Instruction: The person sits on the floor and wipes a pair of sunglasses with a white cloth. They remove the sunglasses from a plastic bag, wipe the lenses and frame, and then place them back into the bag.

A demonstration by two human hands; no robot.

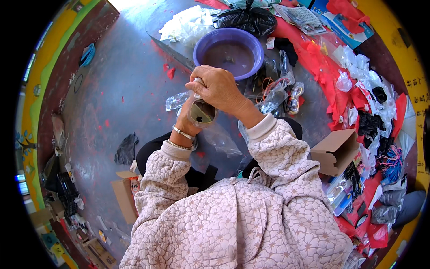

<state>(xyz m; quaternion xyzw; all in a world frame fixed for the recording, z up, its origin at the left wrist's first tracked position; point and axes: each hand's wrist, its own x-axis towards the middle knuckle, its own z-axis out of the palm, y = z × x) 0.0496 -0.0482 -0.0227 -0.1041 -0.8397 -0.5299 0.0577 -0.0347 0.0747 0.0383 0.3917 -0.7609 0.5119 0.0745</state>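
Note:
In front of my body, my left hand is closed round a shiny, rounded, mirror-like thing with a clear edge; its exact kind I cannot make out. Above it my right hand is bent into a closed grip, thumb and fingers on a small white part at the top of the same thing. Much of the left hand is hidden behind the thing. Clear plastic wrapping shows just left of my hands, and another clear bag hangs or lies below them.
A purple basin holding murky liquid stands just beyond my hands. Black and white plastic bags lie behind it. Red sheeting with heaped wrappers runs along the right. Open cardboard boxes flank me.

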